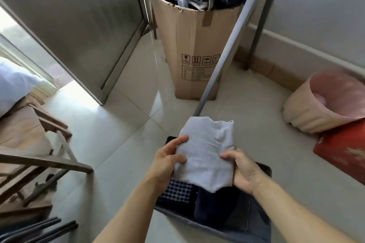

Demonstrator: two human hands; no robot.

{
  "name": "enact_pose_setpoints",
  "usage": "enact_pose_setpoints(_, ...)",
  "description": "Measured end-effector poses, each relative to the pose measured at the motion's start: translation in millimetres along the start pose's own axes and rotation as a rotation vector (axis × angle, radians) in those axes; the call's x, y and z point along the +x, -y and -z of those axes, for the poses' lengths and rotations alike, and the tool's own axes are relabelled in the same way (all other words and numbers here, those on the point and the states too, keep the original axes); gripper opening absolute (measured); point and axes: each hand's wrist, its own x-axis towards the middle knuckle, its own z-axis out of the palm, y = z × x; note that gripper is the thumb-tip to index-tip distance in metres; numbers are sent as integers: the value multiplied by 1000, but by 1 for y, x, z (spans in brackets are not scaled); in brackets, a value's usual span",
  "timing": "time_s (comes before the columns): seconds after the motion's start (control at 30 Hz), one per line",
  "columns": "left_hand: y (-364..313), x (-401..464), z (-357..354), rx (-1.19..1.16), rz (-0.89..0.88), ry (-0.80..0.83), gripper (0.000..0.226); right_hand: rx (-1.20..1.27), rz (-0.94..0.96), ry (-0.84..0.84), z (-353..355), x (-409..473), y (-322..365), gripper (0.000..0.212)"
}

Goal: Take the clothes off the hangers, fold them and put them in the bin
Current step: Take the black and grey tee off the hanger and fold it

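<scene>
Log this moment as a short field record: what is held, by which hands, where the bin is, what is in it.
held item: folded pale grey garment
left hand: grips the garment's left edge
right hand: grips its right edge
bin: dark, on the floor directly below the garment
bin contents: checked cloth, dark navy garment
nearby: tall cardboard box, pink basket

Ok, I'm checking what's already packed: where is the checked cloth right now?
In the head view, the checked cloth lies inside the dark bin, on its left side beside a dark navy garment, just under the left hand.
</scene>
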Motion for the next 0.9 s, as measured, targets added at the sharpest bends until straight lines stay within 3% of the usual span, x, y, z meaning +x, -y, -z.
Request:
enact_pose_setpoints(0.27, 108, 63, 41, 45, 93, -116, 67, -63, -108, 1, 39, 110, -93, 45)
enact_pose_setpoints(0.57, 153, 132, 72, 240, 33, -237, 76, -171, -76, -7, 31, 197, -140, 46)
enact_pose_setpoints(0.63, 161, 145, 70, 287, -3, -251, 74, -328, -41, -94, 31, 210, -150, 49)
enact_pose_setpoints(0.77, 177, 165, 70, 445, 38, -247, 71, -743, 101, -321, 32, 214, -166, 73)
enact_pose_setpoints(0.83, 180, 175, 71, 537, 94, -269, 70, -1012, 288, -418, 31, 210, -170, 65)
enact_pose_setpoints(0.9, 178, 180, 71, 644, 150, -254, 69, -1275, 451, -395, 33, 207, -173, 50)
